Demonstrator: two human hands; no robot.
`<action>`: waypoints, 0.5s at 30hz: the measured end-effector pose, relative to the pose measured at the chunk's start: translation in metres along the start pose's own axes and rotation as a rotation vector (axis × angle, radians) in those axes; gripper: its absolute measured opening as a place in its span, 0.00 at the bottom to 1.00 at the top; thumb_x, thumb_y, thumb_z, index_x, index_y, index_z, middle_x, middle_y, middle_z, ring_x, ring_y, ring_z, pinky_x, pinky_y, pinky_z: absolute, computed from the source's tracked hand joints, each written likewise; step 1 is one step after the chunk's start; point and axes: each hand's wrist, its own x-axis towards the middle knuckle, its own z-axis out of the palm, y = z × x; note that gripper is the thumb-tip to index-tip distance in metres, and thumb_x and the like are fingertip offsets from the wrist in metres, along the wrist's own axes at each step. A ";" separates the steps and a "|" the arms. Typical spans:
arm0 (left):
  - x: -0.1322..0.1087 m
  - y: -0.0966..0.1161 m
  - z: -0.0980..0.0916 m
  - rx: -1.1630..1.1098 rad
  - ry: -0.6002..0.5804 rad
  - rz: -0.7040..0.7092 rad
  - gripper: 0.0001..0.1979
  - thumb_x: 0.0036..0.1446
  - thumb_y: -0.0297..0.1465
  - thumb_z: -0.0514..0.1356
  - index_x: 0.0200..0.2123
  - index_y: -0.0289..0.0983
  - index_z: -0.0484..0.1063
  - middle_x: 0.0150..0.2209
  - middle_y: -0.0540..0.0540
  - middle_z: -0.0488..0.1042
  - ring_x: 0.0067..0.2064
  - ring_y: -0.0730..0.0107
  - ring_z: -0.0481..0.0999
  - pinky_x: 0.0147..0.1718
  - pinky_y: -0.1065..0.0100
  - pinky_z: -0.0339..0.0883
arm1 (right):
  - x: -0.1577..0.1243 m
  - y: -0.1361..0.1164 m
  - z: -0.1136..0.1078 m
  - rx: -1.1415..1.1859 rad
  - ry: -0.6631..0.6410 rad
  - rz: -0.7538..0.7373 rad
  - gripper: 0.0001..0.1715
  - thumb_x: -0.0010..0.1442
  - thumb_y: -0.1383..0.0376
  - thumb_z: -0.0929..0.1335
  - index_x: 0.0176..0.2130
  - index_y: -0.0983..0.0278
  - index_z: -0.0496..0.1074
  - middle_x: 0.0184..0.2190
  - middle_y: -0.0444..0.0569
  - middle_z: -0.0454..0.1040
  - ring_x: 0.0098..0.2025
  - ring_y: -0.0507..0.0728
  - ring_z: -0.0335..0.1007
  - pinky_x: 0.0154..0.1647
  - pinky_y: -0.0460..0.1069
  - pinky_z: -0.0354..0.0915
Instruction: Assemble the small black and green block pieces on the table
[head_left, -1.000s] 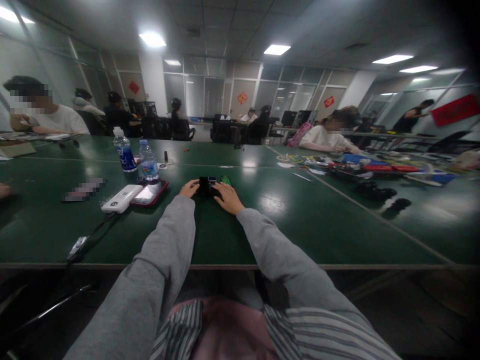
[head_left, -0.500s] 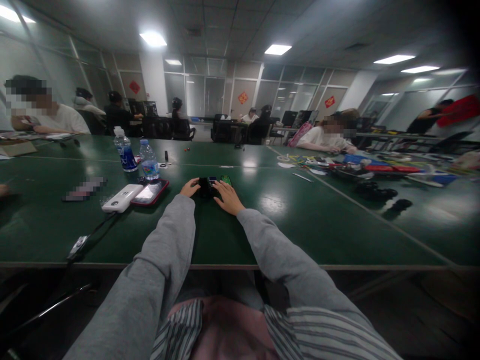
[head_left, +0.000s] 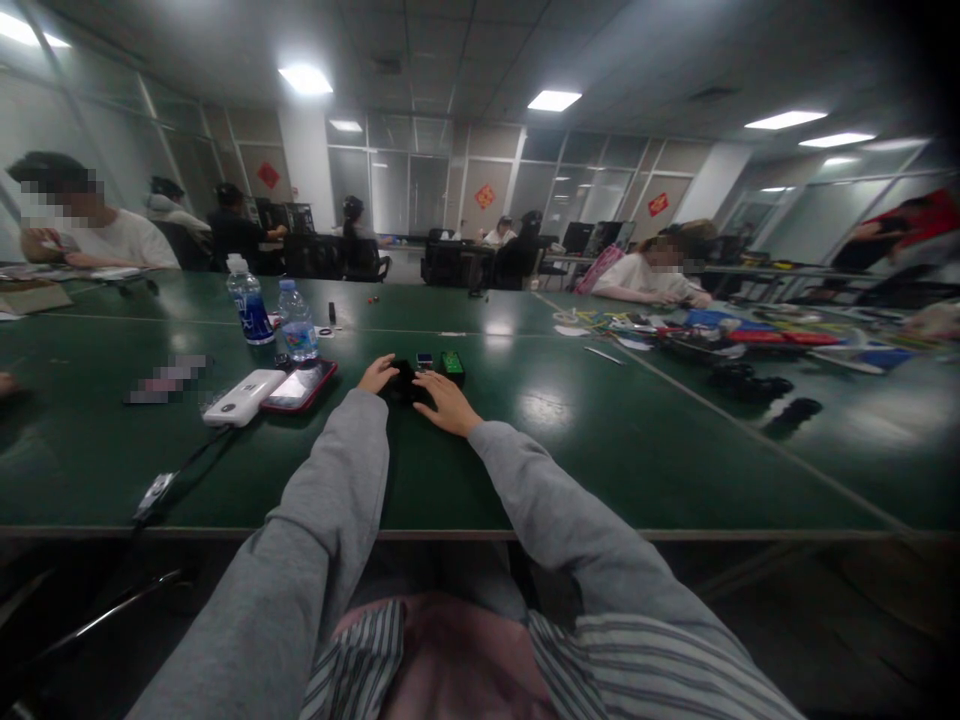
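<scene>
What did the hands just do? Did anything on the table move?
The left hand and right hand slid the black thing a little nearer, away from the green box, which now shows fully. The bottles and phone stayed put.

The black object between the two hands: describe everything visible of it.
The black object is small, dark and low, lying flat on the green table straight ahead of the person. Its surface looks matte; its material and any finer parts are too small and dim to tell. The left hand touches its left edge with curled fingers, and the right hand rests its spread fingers on its right side, hiding part of it. Whether the left hand has a grip on it cannot be told. A small green block stands just beyond it.
</scene>
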 end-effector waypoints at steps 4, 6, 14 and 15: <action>-0.010 0.011 -0.003 0.037 0.053 -0.055 0.20 0.46 0.34 0.65 0.44 0.35 0.74 0.30 0.45 0.76 0.36 0.66 0.75 0.42 0.63 0.68 | 0.001 -0.011 -0.003 0.050 0.058 0.030 0.30 0.59 0.49 0.65 0.53 0.64 0.63 0.55 0.57 0.62 0.59 0.60 0.56 0.59 0.59 0.57; -0.013 0.015 -0.002 0.056 0.033 -0.046 0.18 0.47 0.36 0.65 0.41 0.33 0.75 0.26 0.47 0.74 0.32 0.68 0.74 0.37 0.65 0.68 | 0.001 -0.017 -0.002 0.058 0.081 0.029 0.32 0.58 0.50 0.66 0.55 0.65 0.60 0.54 0.58 0.61 0.60 0.61 0.55 0.60 0.58 0.57; -0.010 0.008 -0.003 0.103 -0.039 0.020 0.16 0.45 0.38 0.66 0.36 0.33 0.76 0.19 0.50 0.69 0.26 0.71 0.69 0.29 0.68 0.64 | -0.002 -0.019 0.003 0.095 0.087 0.131 0.36 0.58 0.55 0.66 0.60 0.65 0.52 0.55 0.58 0.58 0.59 0.60 0.56 0.59 0.57 0.59; -0.008 0.005 -0.004 0.105 -0.051 0.017 0.16 0.45 0.37 0.66 0.36 0.33 0.76 0.19 0.50 0.69 0.25 0.72 0.69 0.29 0.68 0.63 | -0.002 -0.018 0.004 0.101 0.079 0.147 0.36 0.58 0.55 0.66 0.60 0.65 0.52 0.55 0.58 0.59 0.59 0.60 0.57 0.59 0.57 0.59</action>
